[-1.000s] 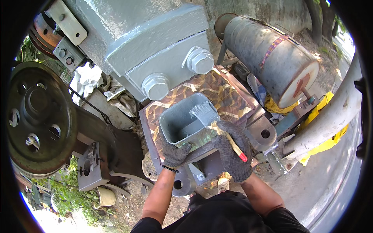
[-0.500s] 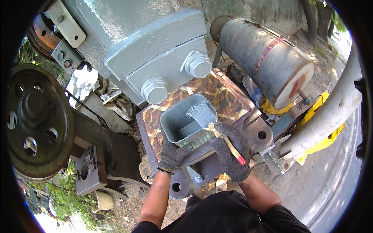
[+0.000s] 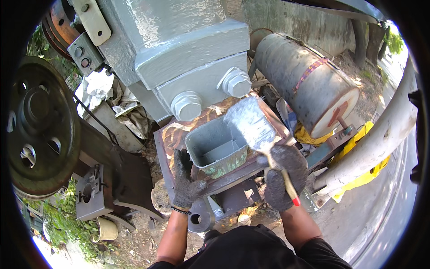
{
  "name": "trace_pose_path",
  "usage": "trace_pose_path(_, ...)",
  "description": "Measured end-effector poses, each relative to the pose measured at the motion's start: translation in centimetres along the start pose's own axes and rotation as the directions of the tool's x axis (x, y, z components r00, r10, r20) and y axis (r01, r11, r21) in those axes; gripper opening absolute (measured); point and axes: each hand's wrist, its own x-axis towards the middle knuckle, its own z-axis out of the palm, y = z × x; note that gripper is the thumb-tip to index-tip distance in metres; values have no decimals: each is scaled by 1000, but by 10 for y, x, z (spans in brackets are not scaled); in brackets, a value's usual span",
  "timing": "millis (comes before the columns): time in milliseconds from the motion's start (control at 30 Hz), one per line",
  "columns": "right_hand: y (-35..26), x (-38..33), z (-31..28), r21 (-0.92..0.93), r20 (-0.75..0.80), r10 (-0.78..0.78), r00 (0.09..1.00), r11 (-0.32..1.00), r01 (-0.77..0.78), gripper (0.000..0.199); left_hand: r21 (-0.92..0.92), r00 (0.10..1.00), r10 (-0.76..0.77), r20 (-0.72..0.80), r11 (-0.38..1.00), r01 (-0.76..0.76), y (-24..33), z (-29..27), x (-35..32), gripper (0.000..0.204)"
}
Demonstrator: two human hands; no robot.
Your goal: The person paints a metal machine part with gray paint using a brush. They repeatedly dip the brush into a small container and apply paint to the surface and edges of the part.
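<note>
A wide paintbrush (image 3: 256, 127) is in my right hand (image 3: 286, 177), which wears a dark grey knit glove. Its wooden handle ends in a red tip, and its bristles are thick with grey paint, raised above the right end of a rectangular container (image 3: 219, 157). Grey paint coats the inside of that container, and some lies in its bottom. Beside its left front corner is my left hand (image 3: 186, 179), also gloved, fingers stretched upward and thumb apart, with nothing in the grip. Beneath the container lies a patterned brown sheet on a metal bed (image 3: 163, 145).
A large grey-painted machine body (image 3: 188, 58) with two big bolts rises just beyond the container. To the left stands a dark spoked wheel (image 3: 40, 130). A rusty metal drum (image 3: 304, 80) lies at the right, near a pale pole (image 3: 371, 139) and yellow sacking (image 3: 358, 175).
The paintbrush has come up out of the container and moved right with my right hand. My left hand has let go of the container's front left side and spread its fingers.
</note>
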Motion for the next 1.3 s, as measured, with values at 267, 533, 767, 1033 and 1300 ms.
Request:
trace_pose_path(267,21,13,17,-122,-29,-111,993,987,107,38,65,997,-64,-53,996,67,18,-7,-22,149)
trace_pose_path(533,10,5,7,-238,5,-165,986,958,161,37,140,996,18,-87,990,-6,17,-32,-36,130)
trace_pose_path(767,15,-1,21,-14,-62,64,996,998,-65,40,202,993,80,-91,978,-60,21,-31,-50,122)
trace_pose_path(1033,-7,-23,14,78,5,352,936,933,-352,37,272,987,92,-131,961,-53,25,-45,-57,126)
trace_pose_path(1300,-15,-33,15,490,14,529,848,736,-467,38,157,986,47,-160,987,-22,19,-55,-65,119)
